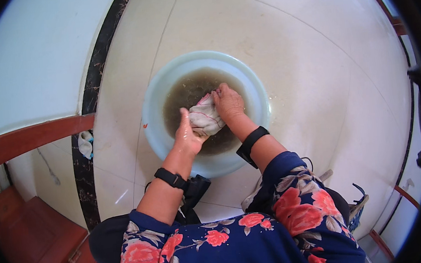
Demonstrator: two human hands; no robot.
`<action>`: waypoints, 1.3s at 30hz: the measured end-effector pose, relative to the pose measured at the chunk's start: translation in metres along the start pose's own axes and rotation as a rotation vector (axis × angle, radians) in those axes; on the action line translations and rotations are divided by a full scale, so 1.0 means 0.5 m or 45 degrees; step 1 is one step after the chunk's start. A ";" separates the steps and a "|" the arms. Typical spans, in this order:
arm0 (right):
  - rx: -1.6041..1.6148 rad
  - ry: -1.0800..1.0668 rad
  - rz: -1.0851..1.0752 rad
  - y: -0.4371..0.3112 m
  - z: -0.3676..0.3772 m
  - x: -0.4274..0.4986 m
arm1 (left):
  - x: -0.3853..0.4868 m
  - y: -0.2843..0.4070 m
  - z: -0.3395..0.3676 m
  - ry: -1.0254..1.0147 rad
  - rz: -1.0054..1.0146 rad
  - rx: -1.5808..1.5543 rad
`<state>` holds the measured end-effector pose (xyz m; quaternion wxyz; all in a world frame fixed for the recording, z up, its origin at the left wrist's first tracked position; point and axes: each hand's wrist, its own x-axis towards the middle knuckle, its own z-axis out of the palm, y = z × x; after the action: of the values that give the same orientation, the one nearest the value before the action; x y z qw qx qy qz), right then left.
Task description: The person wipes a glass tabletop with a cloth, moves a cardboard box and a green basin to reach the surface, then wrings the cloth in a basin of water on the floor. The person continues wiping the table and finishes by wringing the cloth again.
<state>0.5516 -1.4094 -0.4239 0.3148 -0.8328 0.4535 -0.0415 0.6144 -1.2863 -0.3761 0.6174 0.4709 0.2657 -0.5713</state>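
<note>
A pale plastic basin [155, 139] stands on the floor before me, with murky brown water [191, 81] in it. Over the water I hold a wet, crumpled whitish cloth [205, 117] with thin red lines and a pinkish edge. My right hand [229, 101] grips its upper right side, fingers bunched. From the lower left, my left hand [188, 135] supports it, thumb raised at its side and fingers partly hidden beneath. Water glistens on the left hand and wrist. Each forearm wears a black strap.
Cream tiles [296, 87] surround the basin, with wet drops at its right. A small white-and-blue cloth item [86, 145] lies on the dark stone threshold [85, 185] at left. A red-brown wooden door [41, 241] is at lower left. A basket [358, 212] stands at my right.
</note>
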 end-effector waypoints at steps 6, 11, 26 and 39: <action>0.508 -0.476 -0.013 -0.020 0.021 -0.052 | 0.024 -0.005 -0.036 0.106 -0.226 -0.205; 0.652 -0.393 -0.088 -0.144 0.016 -0.118 | 0.085 -0.004 -0.105 -0.434 -0.060 -0.506; 0.208 -0.111 -0.008 -0.010 0.002 -0.003 | 0.024 -0.003 -0.015 0.064 0.033 -0.254; 0.461 -0.661 -0.314 -0.150 0.002 -0.120 | 0.100 -0.015 -0.126 -0.737 0.020 -0.461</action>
<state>0.5718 -1.3325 -0.3696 0.5551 -0.7947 0.2394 0.0544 0.6306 -1.2527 -0.4476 0.7451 0.1740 0.1730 -0.6202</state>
